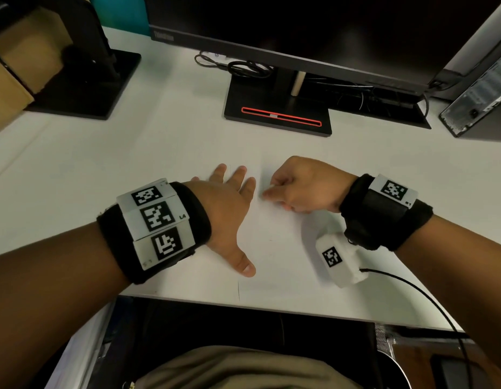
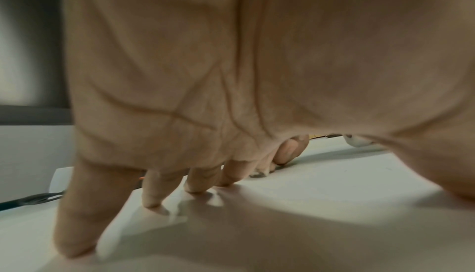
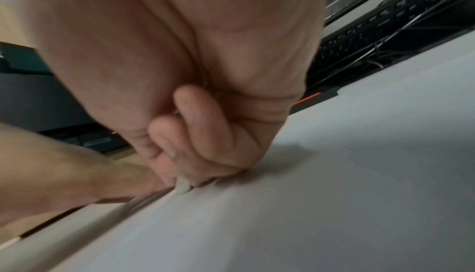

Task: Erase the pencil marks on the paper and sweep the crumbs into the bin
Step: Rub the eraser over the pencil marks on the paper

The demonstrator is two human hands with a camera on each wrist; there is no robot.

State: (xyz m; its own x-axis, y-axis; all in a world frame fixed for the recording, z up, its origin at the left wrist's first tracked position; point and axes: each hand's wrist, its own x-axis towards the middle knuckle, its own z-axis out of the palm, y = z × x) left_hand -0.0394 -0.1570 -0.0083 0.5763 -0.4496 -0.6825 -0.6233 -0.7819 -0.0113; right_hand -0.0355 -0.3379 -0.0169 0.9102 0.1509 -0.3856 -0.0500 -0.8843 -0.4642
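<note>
Pinning paper [image 1: 274,248] flat, left hand [image 1: 229,209]; right hand [image 1: 302,186] pinching eraser [image 3: 183,186]

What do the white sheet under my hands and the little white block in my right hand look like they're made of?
The white sheet looks like thin matte paper: flat, with crisp edges and no shine. The small white block pinched in the right hand looks like a matte rubber or vinyl eraser; blur leaves that open.
</note>
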